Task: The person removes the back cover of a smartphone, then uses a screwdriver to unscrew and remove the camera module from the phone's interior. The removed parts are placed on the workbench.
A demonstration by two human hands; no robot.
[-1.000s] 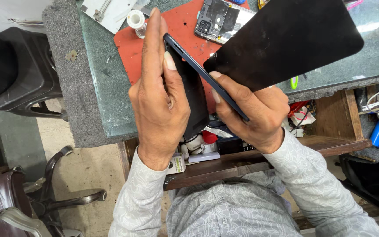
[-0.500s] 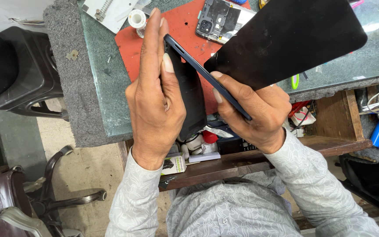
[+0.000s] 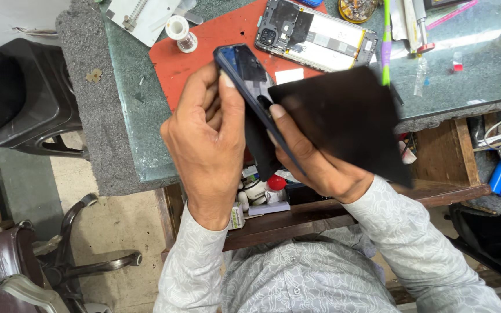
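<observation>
Above the near edge of the green workbench (image 3: 140,116), your left hand (image 3: 210,139) wraps around a dark blue phone frame (image 3: 244,75), thumb pressed along its raised edge. Your right hand (image 3: 314,162) grips the same phone from the other side, one finger laid on its inner face, and it also holds the black display panel (image 3: 343,122), which fans out to the right, tilted away from the frame. Both hands are close together, clamped on the phone. Behind it, on the red mat (image 3: 204,49), lies an opened phone body (image 3: 314,35) with its battery showing. A solder wire spool (image 3: 180,32) stands just left of that.
</observation>
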